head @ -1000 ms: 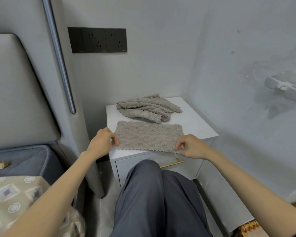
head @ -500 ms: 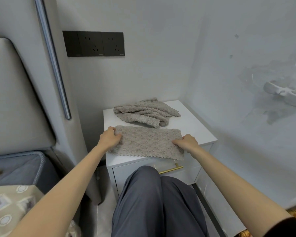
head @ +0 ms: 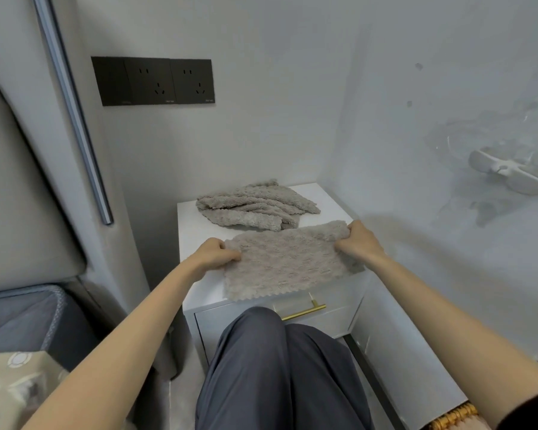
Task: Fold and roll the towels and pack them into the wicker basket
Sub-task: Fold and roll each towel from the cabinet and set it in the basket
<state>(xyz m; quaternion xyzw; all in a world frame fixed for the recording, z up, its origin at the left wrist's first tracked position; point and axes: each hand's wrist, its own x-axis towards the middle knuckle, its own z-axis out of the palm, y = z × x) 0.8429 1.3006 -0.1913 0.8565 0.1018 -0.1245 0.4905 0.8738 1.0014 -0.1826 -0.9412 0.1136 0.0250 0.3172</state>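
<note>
A beige-grey fluffy towel (head: 288,260) lies spread over the front of the white nightstand (head: 193,240), its scalloped near edge hanging past the front. My left hand (head: 213,252) grips the towel's left end. My right hand (head: 356,242) grips its right end, where the cloth is bunched up. Behind it a heap of several more towels (head: 255,204) of the same colour lies at the back of the top. A corner of the wicker basket (head: 454,417) shows at the bottom right, with a towel inside.
The nightstand stands in a corner between white walls, with a gold drawer handle (head: 303,311) at its front. Black wall sockets (head: 154,80) are above. A padded headboard and the bed (head: 19,321) are at the left. My knees (head: 280,367) are right before the drawer.
Both hands have moved from the towel's near edge to its two ends. The right end is now bunched and lifted, and the towel sits turned slightly on the top.
</note>
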